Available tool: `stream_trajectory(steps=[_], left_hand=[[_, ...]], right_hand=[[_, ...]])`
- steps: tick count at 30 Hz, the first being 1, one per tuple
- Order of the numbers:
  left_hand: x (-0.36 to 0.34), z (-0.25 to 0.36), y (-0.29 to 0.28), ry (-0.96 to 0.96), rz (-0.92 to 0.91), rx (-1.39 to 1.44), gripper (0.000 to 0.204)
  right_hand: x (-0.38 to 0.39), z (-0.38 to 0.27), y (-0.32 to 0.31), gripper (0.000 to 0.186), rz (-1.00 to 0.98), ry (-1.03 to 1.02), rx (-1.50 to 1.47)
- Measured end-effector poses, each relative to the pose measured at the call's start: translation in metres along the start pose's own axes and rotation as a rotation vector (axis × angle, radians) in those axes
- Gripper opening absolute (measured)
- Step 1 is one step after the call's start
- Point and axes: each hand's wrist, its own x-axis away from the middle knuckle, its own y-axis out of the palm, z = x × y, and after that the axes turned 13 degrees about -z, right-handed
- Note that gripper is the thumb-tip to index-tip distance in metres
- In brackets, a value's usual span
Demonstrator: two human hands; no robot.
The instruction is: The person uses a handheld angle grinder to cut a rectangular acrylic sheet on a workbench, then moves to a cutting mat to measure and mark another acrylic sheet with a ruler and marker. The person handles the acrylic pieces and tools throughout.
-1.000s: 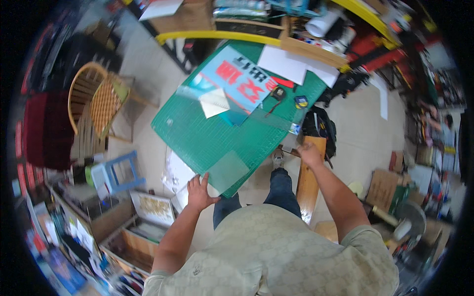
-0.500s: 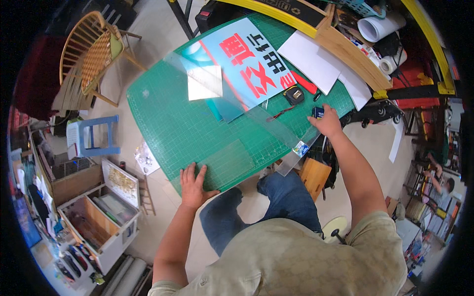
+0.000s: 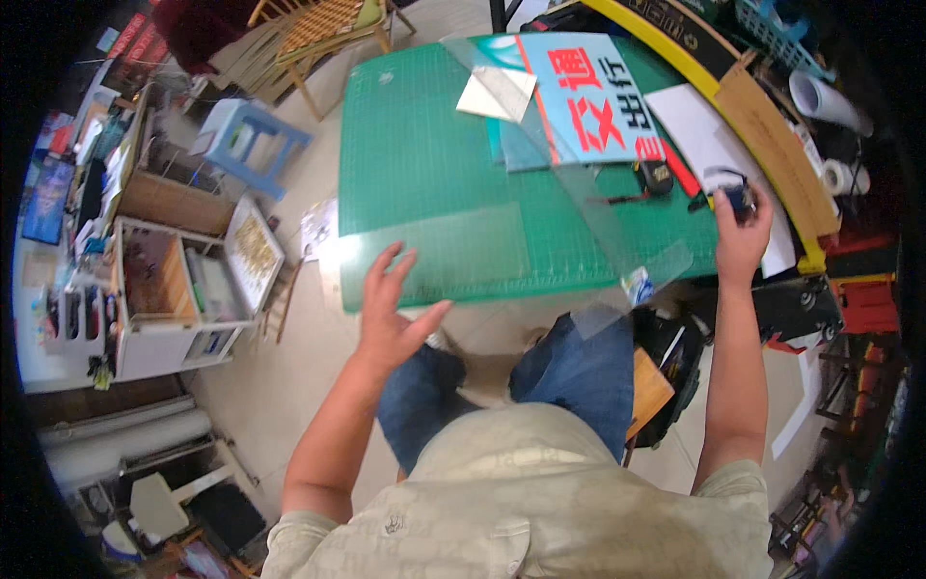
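Observation:
My right hand [image 3: 744, 241] is closed round a small dark blue box-like thing [image 3: 735, 200] over the right edge of the green cutting mat [image 3: 415, 135]. Its exact kind is blurred. My left hand [image 3: 388, 314] is open, fingers spread, at the mat's front left edge beside a clear sheet [image 3: 463, 246]. Farther back lies a light blue printed panel [image 3: 569, 92] with red and black characters. A cream square piece [image 3: 497, 94] overlaps its left side. Near my right hand are a black tape measure [image 3: 654, 178] and a red-handled tool [image 3: 682, 170]. A long clear strip [image 3: 588, 207] crosses the mat.
White sheets [image 3: 690, 121] lie at the mat's right, next to a yellow-edged frame [image 3: 675, 58]. A clear piece with a blue sticker [image 3: 637, 287] overhangs the front edge. A blue stool [image 3: 253, 145] and a white cabinet [image 3: 169, 323] stand left.
The view has turned, so the mat sits farther right. My left hand has lifted from lying flat at the mat's edge. My right hand has raised the small dark blue thing off the mat.

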Motion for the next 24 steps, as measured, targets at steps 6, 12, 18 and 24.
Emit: stream_trajectory(steps=[6,12,18,24], left_hand=[[0.032,0.112,0.033,0.152,-0.326,0.296,0.102],[0.069,0.136,0.044,0.121,-0.521,0.301,0.091],[0.083,0.129,0.037,0.098,-0.641,0.338,0.090],[0.061,0.093,0.009,0.122,-0.756,0.164,0.089]], right_hand=[[0.185,-0.090,0.095,0.052,-0.616,0.602,-0.609],[0.282,-0.120,0.129,0.043,-0.840,1.003,-0.901],[0.250,-0.098,0.105,0.036,-1.245,0.832,-0.393],[0.213,-0.073,0.112,0.021,-1.059,0.820,-0.524]])
